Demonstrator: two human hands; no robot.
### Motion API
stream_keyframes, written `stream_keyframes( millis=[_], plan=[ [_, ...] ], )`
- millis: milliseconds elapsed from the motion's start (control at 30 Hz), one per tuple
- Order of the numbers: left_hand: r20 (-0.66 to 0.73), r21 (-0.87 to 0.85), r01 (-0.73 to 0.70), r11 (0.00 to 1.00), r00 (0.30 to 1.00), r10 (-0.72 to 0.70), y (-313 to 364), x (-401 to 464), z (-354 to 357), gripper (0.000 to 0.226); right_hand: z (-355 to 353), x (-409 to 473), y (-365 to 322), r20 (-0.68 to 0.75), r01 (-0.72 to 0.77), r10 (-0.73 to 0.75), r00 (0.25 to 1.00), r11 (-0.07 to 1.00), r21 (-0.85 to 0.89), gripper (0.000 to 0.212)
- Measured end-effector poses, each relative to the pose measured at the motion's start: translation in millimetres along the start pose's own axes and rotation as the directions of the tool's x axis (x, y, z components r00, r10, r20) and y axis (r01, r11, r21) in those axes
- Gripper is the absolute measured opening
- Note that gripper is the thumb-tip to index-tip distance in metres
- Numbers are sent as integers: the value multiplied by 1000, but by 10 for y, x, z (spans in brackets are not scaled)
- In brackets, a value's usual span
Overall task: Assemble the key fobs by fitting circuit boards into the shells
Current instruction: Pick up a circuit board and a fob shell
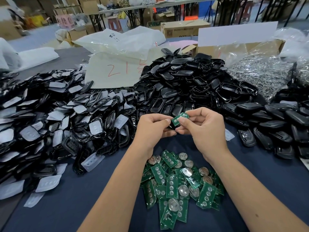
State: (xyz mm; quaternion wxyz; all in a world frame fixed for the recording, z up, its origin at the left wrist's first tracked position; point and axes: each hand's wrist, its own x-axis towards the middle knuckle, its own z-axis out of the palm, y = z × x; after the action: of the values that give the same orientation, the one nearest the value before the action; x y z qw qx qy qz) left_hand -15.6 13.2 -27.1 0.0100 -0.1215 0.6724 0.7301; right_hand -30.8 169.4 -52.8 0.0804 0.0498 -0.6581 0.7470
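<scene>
Both my hands meet above the dark blue table. My left hand point(153, 128) grips a black key fob shell point(173, 126), mostly hidden by my fingers. My right hand point(204, 127) pinches a small green circuit board point(180, 118) by its edges and holds it tilted over the shell. Whether the board sits in the shell, I cannot tell. Below my wrists lies a loose pile of green circuit boards point(180, 183), several showing round silver battery holders.
A large heap of black shells with white rubber pads point(55, 121) fills the left. Another heap of black shell halves point(185, 82) rises behind my hands, more shells point(274, 128) at right. Bags of metal rings point(260, 72), plastic sheets and cardboard boxes stand behind.
</scene>
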Motion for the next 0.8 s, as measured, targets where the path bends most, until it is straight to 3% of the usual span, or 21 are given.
stream_keyframes(
  millis=[533,800],
  plan=[
    [-51,29,-13,999,999,15,-31,12,9,21,-8,6,9,15,11,-9,1000,994,-107,18],
    [-54,51,-69,996,996,72,-61,11,-3,7,-28,3,10,-3,17,-18,1000,979,-202,17]
  ],
)
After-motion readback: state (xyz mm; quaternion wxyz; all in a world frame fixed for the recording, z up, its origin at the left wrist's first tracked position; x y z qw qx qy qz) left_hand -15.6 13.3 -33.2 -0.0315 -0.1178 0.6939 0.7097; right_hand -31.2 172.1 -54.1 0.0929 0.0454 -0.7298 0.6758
